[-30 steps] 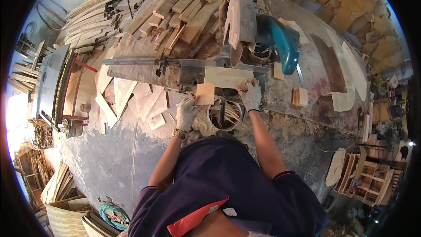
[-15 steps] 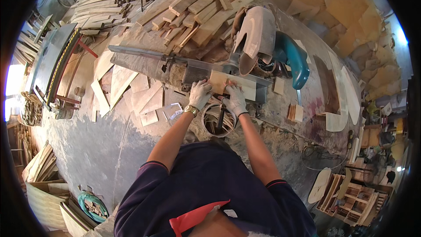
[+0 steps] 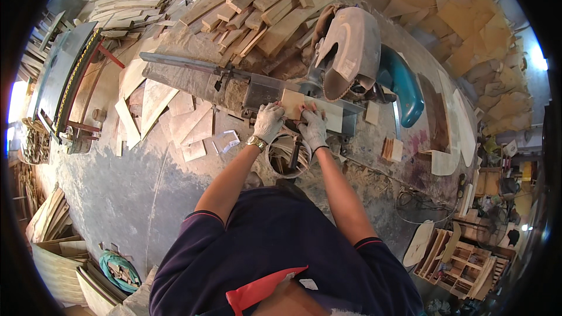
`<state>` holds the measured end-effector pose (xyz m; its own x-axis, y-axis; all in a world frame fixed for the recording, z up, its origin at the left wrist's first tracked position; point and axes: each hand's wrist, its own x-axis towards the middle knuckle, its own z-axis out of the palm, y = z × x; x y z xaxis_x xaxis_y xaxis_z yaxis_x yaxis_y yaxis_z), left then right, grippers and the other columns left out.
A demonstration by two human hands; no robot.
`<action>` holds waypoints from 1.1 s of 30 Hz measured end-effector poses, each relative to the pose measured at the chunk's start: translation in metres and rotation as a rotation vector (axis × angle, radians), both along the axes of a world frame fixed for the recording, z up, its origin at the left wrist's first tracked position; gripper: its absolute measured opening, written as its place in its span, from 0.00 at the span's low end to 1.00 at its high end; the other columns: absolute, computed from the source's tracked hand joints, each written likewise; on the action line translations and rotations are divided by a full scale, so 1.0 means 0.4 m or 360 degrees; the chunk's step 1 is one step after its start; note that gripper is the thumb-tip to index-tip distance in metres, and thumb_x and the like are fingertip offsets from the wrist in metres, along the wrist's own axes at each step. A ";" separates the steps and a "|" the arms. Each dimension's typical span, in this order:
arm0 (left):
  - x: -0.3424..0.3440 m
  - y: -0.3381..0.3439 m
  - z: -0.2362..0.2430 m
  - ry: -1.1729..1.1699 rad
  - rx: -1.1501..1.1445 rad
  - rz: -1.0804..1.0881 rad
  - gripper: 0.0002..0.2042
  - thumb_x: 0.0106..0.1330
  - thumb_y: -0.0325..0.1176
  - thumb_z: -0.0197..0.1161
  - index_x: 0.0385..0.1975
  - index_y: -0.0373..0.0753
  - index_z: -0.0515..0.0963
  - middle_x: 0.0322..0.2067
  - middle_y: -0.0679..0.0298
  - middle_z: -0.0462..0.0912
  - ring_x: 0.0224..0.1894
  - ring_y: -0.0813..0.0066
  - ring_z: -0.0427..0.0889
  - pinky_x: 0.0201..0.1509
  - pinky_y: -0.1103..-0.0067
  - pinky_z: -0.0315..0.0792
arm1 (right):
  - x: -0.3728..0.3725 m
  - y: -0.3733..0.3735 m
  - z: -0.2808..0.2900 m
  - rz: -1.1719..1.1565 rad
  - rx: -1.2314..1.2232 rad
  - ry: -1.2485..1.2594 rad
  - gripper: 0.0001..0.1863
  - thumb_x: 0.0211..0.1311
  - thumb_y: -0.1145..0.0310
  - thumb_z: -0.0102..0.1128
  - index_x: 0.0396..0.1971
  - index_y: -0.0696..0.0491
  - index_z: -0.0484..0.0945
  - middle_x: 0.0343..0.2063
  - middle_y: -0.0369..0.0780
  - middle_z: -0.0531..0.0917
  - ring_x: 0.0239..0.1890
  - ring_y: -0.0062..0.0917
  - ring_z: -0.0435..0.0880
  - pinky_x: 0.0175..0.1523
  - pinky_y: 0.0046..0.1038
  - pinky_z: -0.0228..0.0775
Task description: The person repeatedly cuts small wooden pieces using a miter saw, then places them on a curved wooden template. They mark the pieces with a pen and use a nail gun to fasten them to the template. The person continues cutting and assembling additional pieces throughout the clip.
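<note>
Both my hands wear pale work gloves and hold a light wooden board (image 3: 331, 114) flat against the metal fence (image 3: 187, 63) of a power saw. My left hand (image 3: 268, 122) is at the board's left end, fingertips on its edge. Close beside it, my right hand (image 3: 314, 128) has its fingers over the board's near side, thumb toward the left hand. Just behind the board hangs the saw's toothed blade under a dusty grey guard (image 3: 354, 41). A teal motor handle (image 3: 403, 90) sits to its right, with no hand on it.
A round bucket of offcuts (image 3: 287, 167) stands below my hands, a black clamp-like handle (image 3: 295, 155) above it. Wood strips (image 3: 263, 17) are piled behind the fence. Flat offcuts (image 3: 190, 120) lie left, a small block stack (image 3: 392, 150) right.
The saw's guard and teal handle have shifted right and look larger, as if raised. My hands stay on the board, and the whole view has shifted slightly.
</note>
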<state>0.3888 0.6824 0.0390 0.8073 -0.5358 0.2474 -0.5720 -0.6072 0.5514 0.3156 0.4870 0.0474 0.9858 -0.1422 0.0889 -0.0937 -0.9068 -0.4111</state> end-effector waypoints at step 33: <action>0.023 -0.014 -0.068 -0.0098 -0.0023 -0.0165 0.11 0.65 0.36 0.69 0.44 0.43 0.85 0.47 0.65 0.89 0.69 0.56 0.76 0.78 0.43 0.51 | 0.041 -0.102 1.019 -0.0375 -0.0289 0.0308 0.32 0.62 0.61 0.61 0.64 0.62 0.70 0.43 0.56 0.86 0.37 0.33 0.90 0.43 0.36 0.82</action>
<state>0.3981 0.6769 0.0117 0.7307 -0.6115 0.3035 -0.6645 -0.5352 0.5216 0.3319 0.4461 0.4552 0.9288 -0.3669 -0.0517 -0.3696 -0.9075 -0.1994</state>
